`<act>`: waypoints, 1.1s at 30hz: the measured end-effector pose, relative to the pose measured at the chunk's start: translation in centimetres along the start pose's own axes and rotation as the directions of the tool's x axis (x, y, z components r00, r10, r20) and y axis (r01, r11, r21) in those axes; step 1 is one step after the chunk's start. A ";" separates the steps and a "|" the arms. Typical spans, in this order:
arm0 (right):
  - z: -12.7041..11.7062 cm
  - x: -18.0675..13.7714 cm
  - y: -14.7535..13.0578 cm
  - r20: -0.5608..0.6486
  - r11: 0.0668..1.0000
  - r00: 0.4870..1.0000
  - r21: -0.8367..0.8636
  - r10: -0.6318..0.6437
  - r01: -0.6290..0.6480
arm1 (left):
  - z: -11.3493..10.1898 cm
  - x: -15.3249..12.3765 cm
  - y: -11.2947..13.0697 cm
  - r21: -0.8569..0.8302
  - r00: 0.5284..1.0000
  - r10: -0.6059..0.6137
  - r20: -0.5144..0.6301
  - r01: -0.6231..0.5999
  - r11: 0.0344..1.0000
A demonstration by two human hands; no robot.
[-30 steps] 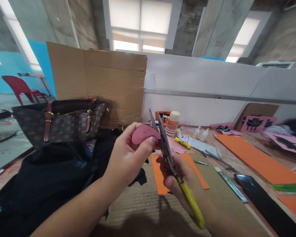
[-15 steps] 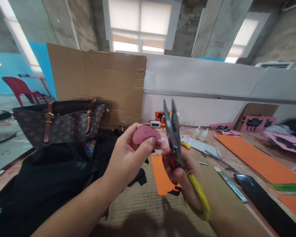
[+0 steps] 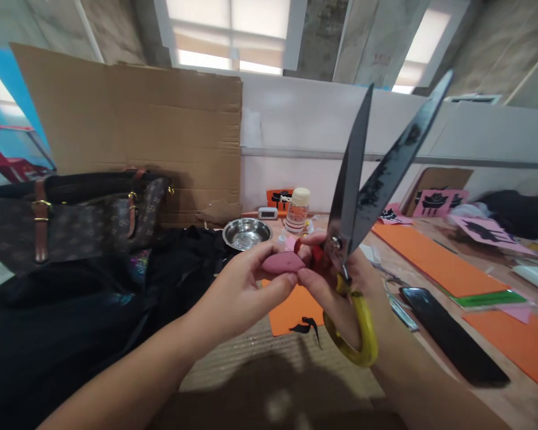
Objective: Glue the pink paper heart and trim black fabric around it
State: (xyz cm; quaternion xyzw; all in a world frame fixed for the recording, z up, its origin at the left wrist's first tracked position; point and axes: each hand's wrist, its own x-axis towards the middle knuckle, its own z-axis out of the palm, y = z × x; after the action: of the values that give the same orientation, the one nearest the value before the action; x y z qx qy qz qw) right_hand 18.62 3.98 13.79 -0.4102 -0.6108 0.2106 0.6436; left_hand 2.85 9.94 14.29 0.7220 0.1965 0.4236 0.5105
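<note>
My left hand (image 3: 244, 292) pinches a small rounded pink foam piece (image 3: 283, 262) between thumb and fingers, held above the table. My right hand (image 3: 341, 292) grips large scissors (image 3: 363, 179) by their yellow and red handles, and its fingertips also touch the pink piece. The two dark blades stand apart and point up and to the right, well above the pink piece. An orange sheet (image 3: 291, 310) with a small black cut-out lies on corrugated cardboard just under my hands.
A patterned brown handbag (image 3: 72, 209) and black cloth (image 3: 72, 322) fill the left. A steel bowl (image 3: 245, 232), a glue bottle (image 3: 297, 209), orange sheets (image 3: 425, 257), pink printed cards (image 3: 437, 202), a dark phone (image 3: 448, 334) and a ruler lie around. Cardboard (image 3: 130, 119) stands behind.
The scissors rose and swung upright, blades spreading apart. The pink piece came lower and my right fingertips met it. The view shifted left, showing the steel bowl.
</note>
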 end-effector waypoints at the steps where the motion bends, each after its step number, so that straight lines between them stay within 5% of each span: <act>1: 0.0 0.0 0.0 -0.001 1.000 1.000 0.021 0.003 -0.003 | 0.0 0.0 -0.1 -0.016 1.000 0.006 0.001 -0.006 1.000; 7: -0.1 -0.1 -0.2 0.007 0.998 1.000 0.047 0.029 -0.029 | 0.0 0.0 -0.4 -0.091 0.999 0.040 -0.003 -0.040 0.995; 18: 1.4 -1.7 2.1 0.299 0.984 0.945 0.075 0.135 -0.164 | -2.2 0.3 1.3 -0.171 0.939 0.175 -0.297 -0.233 0.957; 33: 1.8 -2.7 2.7 0.313 0.981 0.935 0.044 0.168 -0.191 | -2.5 0.0 2.4 -0.015 0.900 0.233 -0.369 -0.257 0.966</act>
State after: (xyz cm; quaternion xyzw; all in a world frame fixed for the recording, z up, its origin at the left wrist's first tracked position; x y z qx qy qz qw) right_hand 17.04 3.94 9.89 -0.4025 -0.6556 0.3522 0.5331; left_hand 0.44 10.38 16.76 0.6333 0.1818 0.6169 0.4306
